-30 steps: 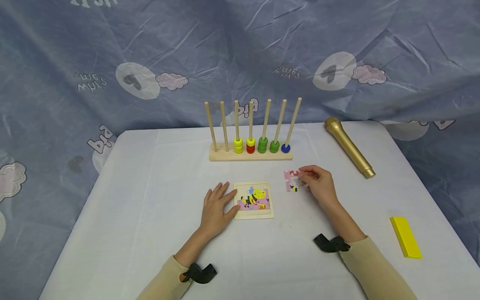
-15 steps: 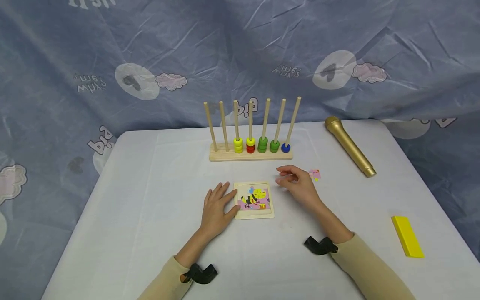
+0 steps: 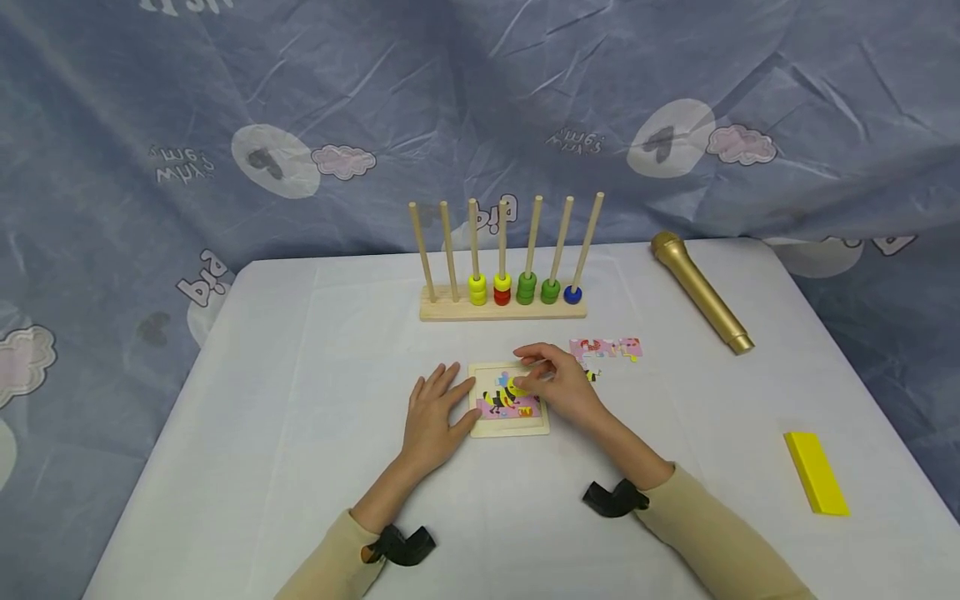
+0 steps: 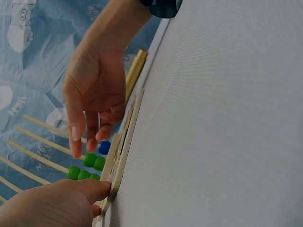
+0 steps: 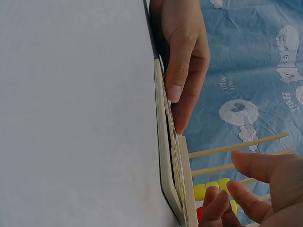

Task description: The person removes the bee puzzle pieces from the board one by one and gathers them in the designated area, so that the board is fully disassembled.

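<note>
A square wooden puzzle tray (image 3: pixel 510 428) lies on the table, with a bee picture (image 3: pixel 504 402) partly filling it. My left hand (image 3: pixel 433 423) rests at its left edge, fingers spread and thumb on the frame, as the left wrist view (image 4: pixel 57 201) also shows. Over the tray's upper right corner hovers my right hand (image 3: pixel 564 387), fingers loosely bent, and no piece shows between them in either wrist view. Loose pink puzzle pieces (image 3: pixel 606 347) lie to the right of the tray. A piece with black and yellow marks (image 3: pixel 592 376) is partly hidden by my right hand.
Behind the tray stands a wooden peg counting rack (image 3: pixel 501 313) with coloured beads on several of its pegs. A gold toy microphone (image 3: pixel 701 292) lies at the back right. A yellow block (image 3: pixel 816 473) lies near the right side. Patterned grey-blue cloth (image 3: pixel 450 100) hangs behind the table.
My right hand has moved left from the loose pieces to above the tray's upper right, uncovering those pieces. The left hand has stayed on the tray's edge.
</note>
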`<state>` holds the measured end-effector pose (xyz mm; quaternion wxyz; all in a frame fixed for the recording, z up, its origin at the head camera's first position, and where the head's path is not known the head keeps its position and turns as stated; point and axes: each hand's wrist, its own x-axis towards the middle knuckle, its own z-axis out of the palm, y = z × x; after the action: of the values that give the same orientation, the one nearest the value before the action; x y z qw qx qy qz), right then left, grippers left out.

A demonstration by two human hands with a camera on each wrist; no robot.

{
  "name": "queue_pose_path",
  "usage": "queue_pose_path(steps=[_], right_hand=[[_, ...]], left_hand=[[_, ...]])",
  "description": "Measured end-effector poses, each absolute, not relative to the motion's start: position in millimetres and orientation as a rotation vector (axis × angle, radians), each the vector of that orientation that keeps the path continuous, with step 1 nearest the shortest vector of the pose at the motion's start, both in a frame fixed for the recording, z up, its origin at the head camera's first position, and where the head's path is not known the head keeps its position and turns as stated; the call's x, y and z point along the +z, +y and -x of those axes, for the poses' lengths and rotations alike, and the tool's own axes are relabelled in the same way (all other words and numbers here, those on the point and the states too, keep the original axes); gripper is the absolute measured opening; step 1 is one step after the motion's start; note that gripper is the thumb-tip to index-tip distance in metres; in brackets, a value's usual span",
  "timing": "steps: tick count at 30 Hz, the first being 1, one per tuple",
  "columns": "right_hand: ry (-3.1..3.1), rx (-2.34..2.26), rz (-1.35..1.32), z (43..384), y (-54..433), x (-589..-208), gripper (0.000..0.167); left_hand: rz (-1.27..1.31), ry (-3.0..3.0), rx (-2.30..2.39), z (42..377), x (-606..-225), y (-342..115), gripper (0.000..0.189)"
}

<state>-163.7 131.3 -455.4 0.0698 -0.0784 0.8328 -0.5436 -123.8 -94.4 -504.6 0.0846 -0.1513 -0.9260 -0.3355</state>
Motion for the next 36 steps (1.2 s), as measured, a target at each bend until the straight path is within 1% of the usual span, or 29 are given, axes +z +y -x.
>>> queue_pose_path(steps=[7,16,21,27,36], right_hand=[[2.482,-1.661,0.297,160,125,-461,0.041],[2.597,-1.508,0.385,157,120,-469,0.045],[2.656,-1.458,0.404,157,118,-472,0.044],[2.785,-1.325,0.498,156,115,-475,0.044],[2.855,-1.294,0.551,155,114,-478,0.042]], left_hand=[[0.451,-2.762,-1.003,125,-504,-95,0.049],[0.456,-2.764,-1.000,124,-501,-95,0.049],[0.455,-2.767,-1.000,124,-500,-96,0.049],[0.450,-2.766,-0.989,125,-499,-97,0.048],[0.443,-2.771,-0.988,125,-500,-97,0.049]])
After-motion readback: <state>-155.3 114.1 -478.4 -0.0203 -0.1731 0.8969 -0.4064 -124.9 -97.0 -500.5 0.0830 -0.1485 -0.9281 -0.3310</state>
